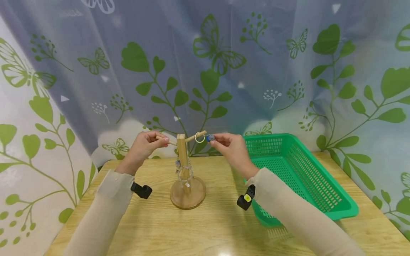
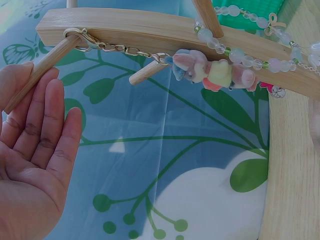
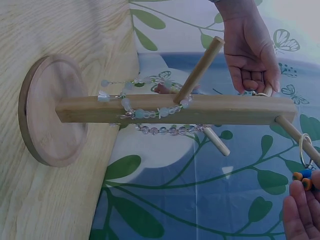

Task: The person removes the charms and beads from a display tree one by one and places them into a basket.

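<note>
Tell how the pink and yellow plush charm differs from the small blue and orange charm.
The pink and yellow plush charm hangs untouched; the right hand holds the small blue and orange charm. The plush charm hangs on a linked chain; the blue charm is on a gold ring. Both are looped over wooden pegs.

stand (image 1: 182, 153): pale wood, smooth, matt, grain showing | ring (image 1: 199, 142): shiny gold-toned metal | small charm (image 1: 210, 138): perhaps plastic or rubber, too small to tell | clasp chain (image 2: 131, 51): glossy metal | plush charm (image 2: 220, 73): fuzzy cloth | bracelet beads (image 2: 247, 61): glossy, partly clear | basket (image 1: 322, 170): green plastic, slight sheen | tabletop (image 1: 221, 227): wood-grained, glossy | sleeves (image 1: 109, 199): matt cloth
</note>
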### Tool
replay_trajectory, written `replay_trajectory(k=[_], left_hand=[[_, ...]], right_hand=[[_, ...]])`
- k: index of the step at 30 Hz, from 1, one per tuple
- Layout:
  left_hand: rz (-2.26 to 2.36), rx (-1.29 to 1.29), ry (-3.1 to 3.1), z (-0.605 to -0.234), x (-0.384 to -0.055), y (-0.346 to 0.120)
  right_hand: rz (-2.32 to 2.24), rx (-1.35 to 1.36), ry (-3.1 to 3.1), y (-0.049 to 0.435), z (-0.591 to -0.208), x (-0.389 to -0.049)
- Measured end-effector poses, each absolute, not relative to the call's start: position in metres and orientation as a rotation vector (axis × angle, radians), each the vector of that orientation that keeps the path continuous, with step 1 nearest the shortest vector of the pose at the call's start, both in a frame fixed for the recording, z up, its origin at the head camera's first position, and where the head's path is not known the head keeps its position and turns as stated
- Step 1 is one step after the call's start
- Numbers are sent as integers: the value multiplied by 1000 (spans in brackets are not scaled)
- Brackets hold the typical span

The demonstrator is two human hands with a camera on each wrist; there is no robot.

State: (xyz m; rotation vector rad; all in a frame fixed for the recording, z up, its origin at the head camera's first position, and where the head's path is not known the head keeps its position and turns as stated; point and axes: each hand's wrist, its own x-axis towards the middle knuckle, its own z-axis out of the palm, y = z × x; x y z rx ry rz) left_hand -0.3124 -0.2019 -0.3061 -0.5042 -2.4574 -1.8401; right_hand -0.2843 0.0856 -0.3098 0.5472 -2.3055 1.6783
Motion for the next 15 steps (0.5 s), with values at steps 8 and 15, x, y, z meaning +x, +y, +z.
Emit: replay_trajectory(k=[8,15], left_hand=[[-1842,-514,-2461,-307,-313,-203],[-1835,-525,-2462,-306,-313,-203]], right_hand=[[1682,556,-2298,89,-306,-287],[1662,542,-2297,89,-305,-288]])
